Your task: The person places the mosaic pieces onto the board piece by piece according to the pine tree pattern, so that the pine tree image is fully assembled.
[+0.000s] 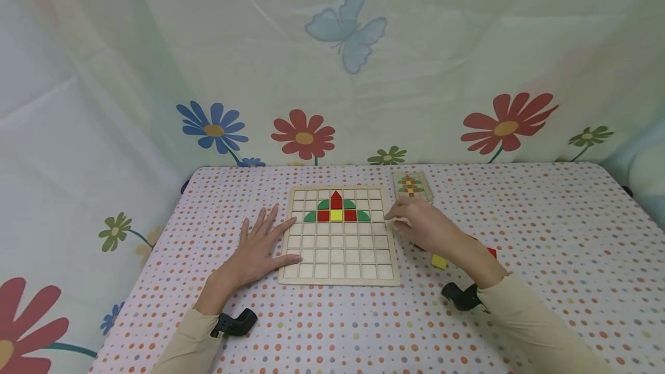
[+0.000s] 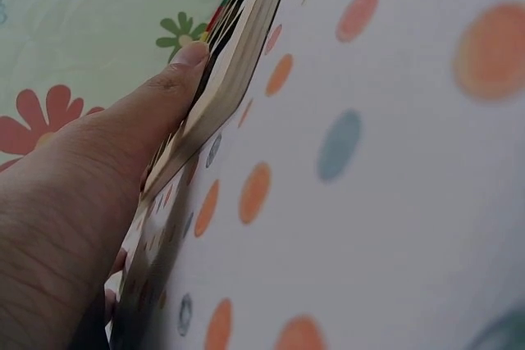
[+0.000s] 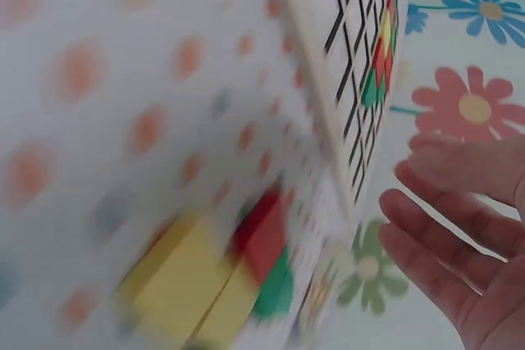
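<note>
A wooden grid board [image 1: 336, 255] lies on the dotted cloth. In its upper rows sit a red triangle [image 1: 336, 194], red squares [image 1: 323, 216], a yellow square [image 1: 336, 216] and green rounded pieces [image 1: 363, 216]. My left hand [image 1: 257, 250] rests at the board's left side with fingers spread, its thumb over the rim in the left wrist view. Beside the right rim hovers my right hand [image 1: 423, 225], fingers loosely bent and nothing between them in the right wrist view. Loose yellow [image 3: 176, 284], red [image 3: 261, 235] and green [image 3: 275, 288] blocks lie near it, partly hidden in the head view.
Behind the right hand is a small pattern card [image 1: 428, 192] with a coloured tree-like design. A flowered curtain [image 1: 405, 103] hangs along the table's back edge. Each wrist carries a black camera [image 1: 239, 323].
</note>
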The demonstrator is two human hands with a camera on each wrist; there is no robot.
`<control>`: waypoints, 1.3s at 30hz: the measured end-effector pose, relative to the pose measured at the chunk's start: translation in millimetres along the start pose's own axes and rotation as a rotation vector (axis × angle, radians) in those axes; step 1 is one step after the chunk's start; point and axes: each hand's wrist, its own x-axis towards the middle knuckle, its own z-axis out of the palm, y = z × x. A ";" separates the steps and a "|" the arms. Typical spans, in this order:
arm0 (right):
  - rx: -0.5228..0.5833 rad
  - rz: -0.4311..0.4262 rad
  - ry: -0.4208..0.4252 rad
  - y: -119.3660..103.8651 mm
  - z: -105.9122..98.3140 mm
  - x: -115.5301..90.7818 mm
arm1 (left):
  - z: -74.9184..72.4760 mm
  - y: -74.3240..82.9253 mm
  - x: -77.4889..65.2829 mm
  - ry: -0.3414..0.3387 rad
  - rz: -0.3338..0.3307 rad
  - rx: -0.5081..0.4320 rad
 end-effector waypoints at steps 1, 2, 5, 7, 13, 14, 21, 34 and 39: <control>-0.006 0.000 -0.002 3.1 -2.5 -7.1 | -0.4 0.2 -0.3 0.000 0.000 0.003; -0.006 0.004 -0.007 6.9 -4.8 -14.7 | -0.8 0.3 -0.8 0.001 0.000 0.003; -0.012 0.026 -0.020 19.6 -9.4 -36.4 | -1.7 0.0 -2.3 0.002 -0.004 0.004; -0.021 0.036 -0.023 29.9 -10.6 -49.7 | -2.1 -0.5 -3.7 0.004 -0.008 0.001; -0.007 0.085 -0.037 55.4 -9.8 -75.3 | -2.4 -2.1 -6.6 0.002 -0.013 -0.003; -0.004 0.087 -0.036 58.0 -9.1 -76.9 | -2.5 -2.4 -7.0 0.003 -0.013 -0.002; 0.032 0.092 -0.005 63.0 -5.1 -75.1 | -2.1 -2.8 -8.3 0.010 -0.012 -0.009; 0.186 0.249 -0.200 74.1 -20.9 -46.5 | 0.8 -2.3 -3.0 0.013 0.002 0.003; 0.237 0.314 -0.311 79.9 -29.9 -35.4 | 0.7 -1.6 -1.7 0.008 0.000 0.004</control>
